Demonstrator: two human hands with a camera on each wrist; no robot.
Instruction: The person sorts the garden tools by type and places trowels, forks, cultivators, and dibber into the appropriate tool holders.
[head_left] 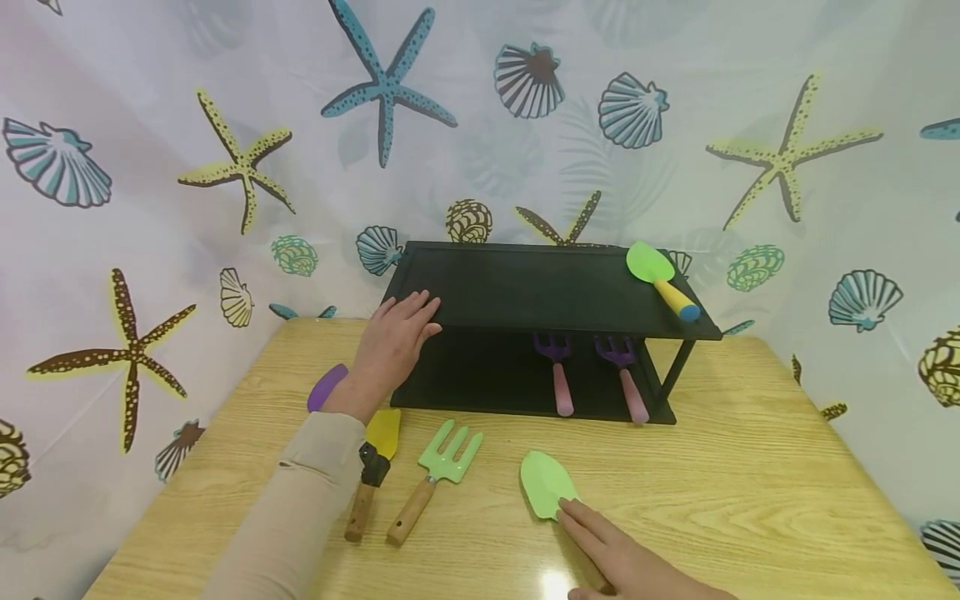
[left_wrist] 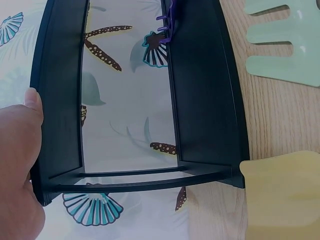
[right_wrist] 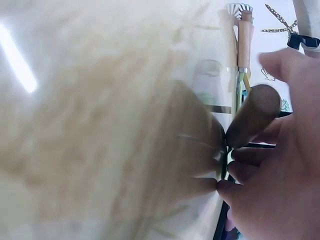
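Note:
My left hand (head_left: 393, 346) lies on the left end of a black two-tier shelf (head_left: 517, 287), fingers stretched over its top board. In the left wrist view its thumb shows at the board's edge. On the table, my right hand (head_left: 626, 562) touches a light green trowel (head_left: 546, 483), its straight fingers at the neck. The right wrist view shows the trowel's wooden handle (right_wrist: 256, 111) between the palm side and the thumb, which stands apart from it. Left of this trowel lie a pale green hand fork (head_left: 452, 454) and a yellow trowel (head_left: 384, 429), both wooden-handled.
On the shelf's top right lies a bright green trowel (head_left: 651, 262) with a yellow and blue handle. Two purple forks with pink handles (head_left: 563, 390) lie on the lower tier. A purple blade (head_left: 324, 387) peeks out beside the left forearm. Shell-printed cloth hangs behind the wooden table (head_left: 750, 483).

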